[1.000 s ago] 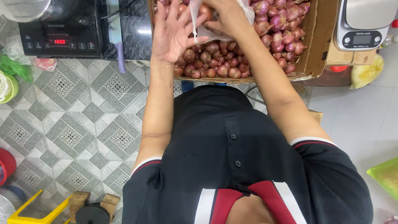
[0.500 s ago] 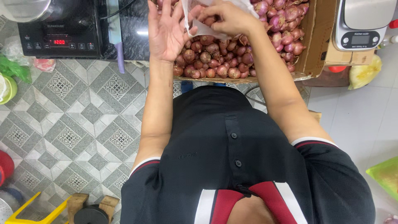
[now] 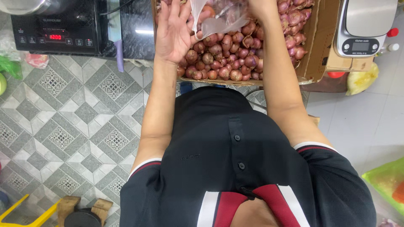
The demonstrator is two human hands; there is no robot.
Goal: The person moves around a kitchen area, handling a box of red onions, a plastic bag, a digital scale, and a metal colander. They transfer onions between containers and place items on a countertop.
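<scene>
– What covers the ground here?
– A grey and white patterned tile floor (image 3: 75,117), running from nine o'clock down to seven. Toward three o'clock it turns to plain pale tiles (image 3: 370,122).
– Any furniture?
– At seven o'clock, a yellow metal frame (image 3: 25,212) beside two small wooden blocks (image 3: 84,206).
– The light?
– Even and soft, no hard shadows.

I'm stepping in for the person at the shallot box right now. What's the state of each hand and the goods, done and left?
Left hand: open, palm up, fingers spread, beside the clear plastic bag and touching its edge.
Right hand: mostly cut off at the top edge, at the bag's mouth; grip not visible.
The bag hangs over the cardboard box of shallots.
Done: some shallots are in the bag.
Left: the box remains well filled; the kitchen scale to the right is bare.
</scene>
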